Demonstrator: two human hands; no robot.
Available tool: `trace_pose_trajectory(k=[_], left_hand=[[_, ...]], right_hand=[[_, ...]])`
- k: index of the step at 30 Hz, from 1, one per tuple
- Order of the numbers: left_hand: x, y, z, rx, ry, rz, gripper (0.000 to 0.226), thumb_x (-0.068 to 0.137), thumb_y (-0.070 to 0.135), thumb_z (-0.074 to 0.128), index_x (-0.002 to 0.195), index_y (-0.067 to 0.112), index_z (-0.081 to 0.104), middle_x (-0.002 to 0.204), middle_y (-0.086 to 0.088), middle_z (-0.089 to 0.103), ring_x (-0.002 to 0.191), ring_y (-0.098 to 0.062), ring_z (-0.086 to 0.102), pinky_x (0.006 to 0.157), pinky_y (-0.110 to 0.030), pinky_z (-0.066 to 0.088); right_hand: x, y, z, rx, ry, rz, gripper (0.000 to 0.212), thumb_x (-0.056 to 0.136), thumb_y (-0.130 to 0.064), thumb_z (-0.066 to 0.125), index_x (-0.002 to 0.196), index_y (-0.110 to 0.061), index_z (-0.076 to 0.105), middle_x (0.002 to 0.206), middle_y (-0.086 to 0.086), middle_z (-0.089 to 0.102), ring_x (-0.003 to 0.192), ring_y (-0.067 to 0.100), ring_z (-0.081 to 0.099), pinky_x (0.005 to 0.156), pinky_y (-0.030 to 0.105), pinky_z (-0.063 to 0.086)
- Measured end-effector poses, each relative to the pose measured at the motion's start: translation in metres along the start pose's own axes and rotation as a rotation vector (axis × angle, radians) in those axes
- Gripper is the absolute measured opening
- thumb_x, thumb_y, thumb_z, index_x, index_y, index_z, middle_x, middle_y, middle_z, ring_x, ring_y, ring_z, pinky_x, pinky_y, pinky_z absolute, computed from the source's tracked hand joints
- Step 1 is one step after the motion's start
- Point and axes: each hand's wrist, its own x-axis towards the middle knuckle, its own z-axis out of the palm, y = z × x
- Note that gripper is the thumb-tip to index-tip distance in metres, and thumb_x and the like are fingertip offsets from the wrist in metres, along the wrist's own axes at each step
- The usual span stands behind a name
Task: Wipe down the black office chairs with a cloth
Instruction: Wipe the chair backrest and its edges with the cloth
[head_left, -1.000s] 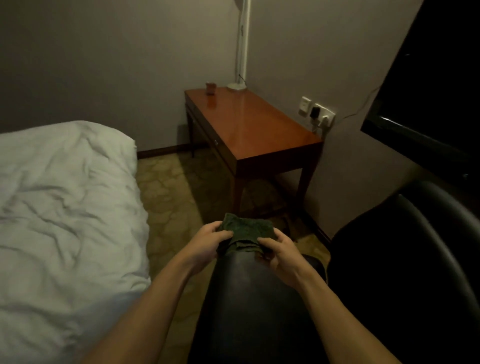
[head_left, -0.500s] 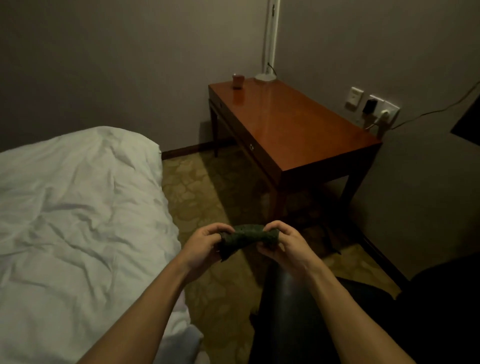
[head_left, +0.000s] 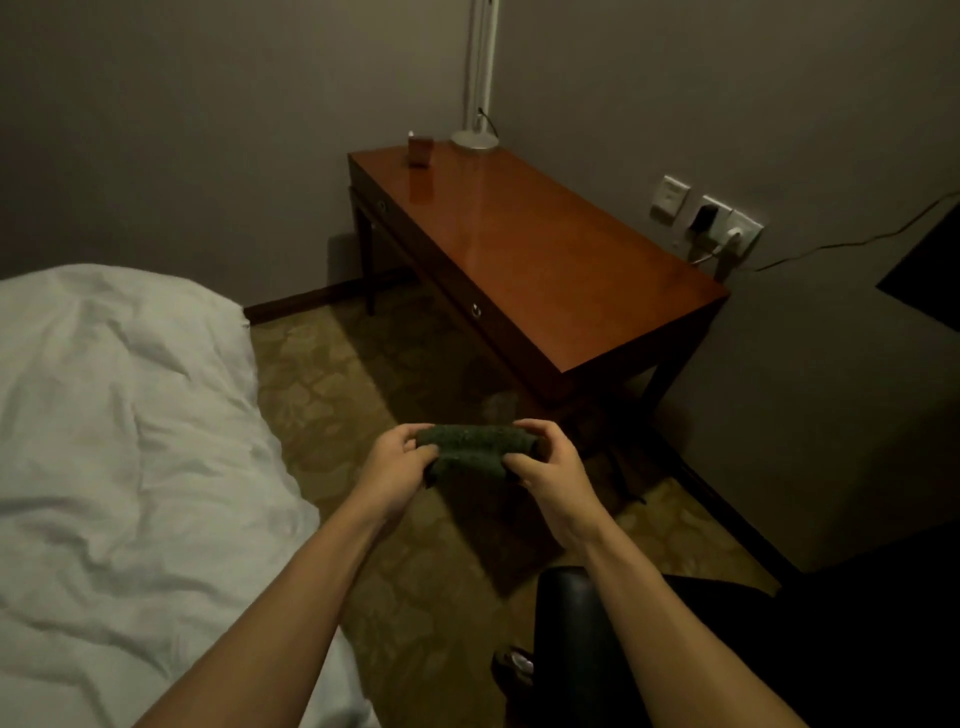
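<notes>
A dark green cloth (head_left: 470, 449) is stretched between both hands, in the air over the patterned carpet. My left hand (head_left: 397, 465) pinches its left end and my right hand (head_left: 548, 475) grips its right end. The black office chair (head_left: 576, 639) shows only at the bottom right, its shiny padded armrest below my right forearm and its dark seat running off the right edge. Neither hand touches the chair.
A bed with a white duvet (head_left: 119, 457) fills the left side. A reddish wooden desk (head_left: 545, 260) stands ahead against the wall, with a lamp base (head_left: 475, 139) and a small brown cup (head_left: 420, 150). Wall sockets with plugs (head_left: 724, 231) sit right of it.
Both hands lifted the cloth off the chair's armrest and now hold it in the air. The view swung left, so the chair slid down to the bottom right.
</notes>
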Motion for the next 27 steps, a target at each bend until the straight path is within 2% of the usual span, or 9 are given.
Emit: trace_pose_trajectory(k=[3,5,7,9,13,17,20,22,27], left_hand=[[0.029,0.014,0.010,0.065,-0.012,0.053,0.020,0.103,0.002,0.043,0.110,0.013,0.058,0.104,-0.009,0.063,0.086,-0.015,0.061,0.066,-0.022,0.047],[0.056,0.020,0.018,0.100,-0.028,0.057,0.019,0.104,0.008,0.041,0.108,0.018,0.057,0.108,-0.009,0.063,0.091,-0.016,0.062,0.073,-0.028,0.049],[0.086,0.024,0.027,0.155,-0.021,0.050,0.016,0.105,0.016,0.041,0.107,0.022,0.055,0.111,-0.009,0.063,0.097,-0.020,0.063,0.084,-0.038,0.054],[0.118,0.030,0.040,0.237,-0.015,0.050,0.013,0.105,0.020,0.041,0.108,0.022,0.054,0.109,-0.007,0.065,0.097,-0.021,0.064,0.090,-0.042,0.052],[0.183,0.049,0.073,0.238,-0.038,0.083,0.014,0.103,0.018,0.050,0.107,0.016,0.063,0.100,-0.004,0.072,0.093,-0.019,0.069,0.089,-0.040,0.056],[0.239,0.073,0.107,0.160,-0.050,-0.001,0.013,0.102,0.013,0.050,0.103,0.016,0.063,0.103,-0.009,0.069,0.093,-0.022,0.067,0.071,-0.029,0.055],[0.277,0.079,0.129,0.185,-0.085,-0.043,0.013,0.102,0.013,0.051,0.109,0.013,0.062,0.106,-0.013,0.068,0.097,-0.027,0.067,0.078,-0.038,0.056],[0.297,0.081,0.140,0.230,-0.106,-0.083,0.017,0.101,0.011,0.052,0.116,0.009,0.060,0.107,-0.012,0.068,0.096,-0.026,0.067,0.076,-0.036,0.056],[0.333,0.086,0.162,0.264,-0.097,-0.124,0.018,0.099,0.003,0.055,0.116,0.005,0.055,0.090,-0.003,0.063,0.079,-0.014,0.060,0.062,-0.024,0.049]], right_hand=[[0.022,-0.009,0.002,-0.030,0.076,-0.006,0.026,0.090,-0.002,0.060,0.108,-0.020,0.062,0.115,0.011,0.062,0.103,0.024,0.065,0.089,0.043,0.058],[0.042,-0.015,0.003,-0.012,0.112,-0.009,0.021,0.095,-0.005,0.055,0.109,-0.019,0.064,0.112,0.009,0.066,0.099,0.020,0.067,0.086,0.037,0.058],[0.064,-0.019,0.002,0.020,0.147,0.023,0.017,0.102,-0.013,0.050,0.109,-0.019,0.064,0.106,0.003,0.067,0.092,0.013,0.067,0.076,0.028,0.056],[0.090,-0.020,-0.006,0.025,0.190,0.043,0.018,0.104,-0.019,0.046,0.107,-0.021,0.063,0.102,0.000,0.068,0.088,0.011,0.066,0.072,0.026,0.055],[0.149,-0.017,-0.036,0.061,0.339,0.015,0.016,0.101,-0.011,0.051,0.105,-0.020,0.063,0.109,0.006,0.067,0.097,0.017,0.067,0.086,0.036,0.058],[0.200,-0.020,-0.063,0.193,0.421,0.050,0.010,0.098,-0.008,0.055,0.102,-0.014,0.063,0.104,0.007,0.068,0.094,0.017,0.068,0.085,0.035,0.058],[0.236,-0.018,-0.083,0.252,0.487,0.060,0.012,0.098,-0.005,0.055,0.100,-0.015,0.061,0.104,0.010,0.067,0.093,0.019,0.068,0.080,0.033,0.059],[0.256,-0.010,-0.094,0.276,0.544,0.107,0.012,0.097,-0.005,0.057,0.104,-0.016,0.057,0.106,0.009,0.067,0.094,0.020,0.068,0.074,0.029,0.058],[0.294,0.014,-0.104,0.199,0.668,0.213,0.021,0.092,-0.017,0.067,0.100,-0.026,0.050,0.114,0.007,0.063,0.105,0.024,0.063,0.092,0.044,0.054]])
